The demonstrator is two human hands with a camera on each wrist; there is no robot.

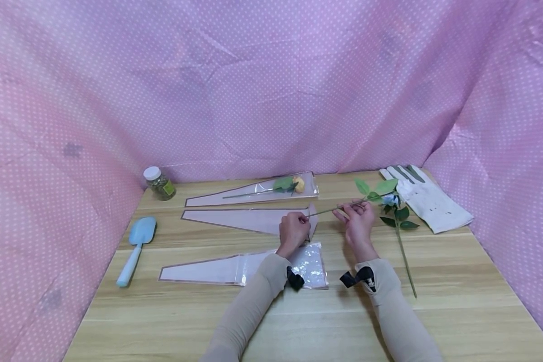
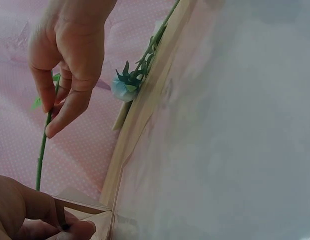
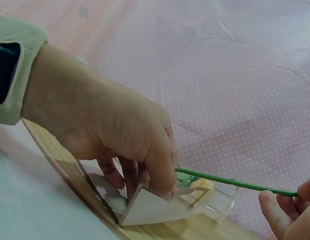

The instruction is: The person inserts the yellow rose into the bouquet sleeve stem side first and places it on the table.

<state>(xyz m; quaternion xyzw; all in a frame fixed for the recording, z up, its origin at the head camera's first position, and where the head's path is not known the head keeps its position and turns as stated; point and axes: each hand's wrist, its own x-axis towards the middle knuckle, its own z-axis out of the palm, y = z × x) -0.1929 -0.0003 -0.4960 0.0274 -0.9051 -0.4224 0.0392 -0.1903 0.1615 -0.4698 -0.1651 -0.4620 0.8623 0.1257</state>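
My left hand (image 1: pixel 294 230) pinches the raised wide mouth of the middle flower sleeve (image 1: pixel 240 219), a tapered, pale bag with a dark border. My right hand (image 1: pixel 359 221) holds the thin green stem of a leafy flower (image 2: pixel 41 155) between thumb and fingers. Its cut end reaches the left fingers at the sleeve mouth in the right wrist view; its green leaves (image 1: pixel 384 187) spread beyond the right hand. The bloom of this flower is not distinguishable. A light blue rose (image 2: pixel 124 90) with dark leaves lies on the table just right of the right hand.
Behind, another sleeve (image 1: pixel 208 201) contains a yellow rose (image 1: pixel 298 184). Nearer lie more clear-ended sleeves (image 1: pixel 199 271), partly under the left forearm. A blue trowel (image 1: pixel 136 251) and a white-lidded jar (image 1: pixel 160 184) stand left; white gloves (image 1: pixel 434 203) lie back right. Pink dotted cloth surrounds the table.
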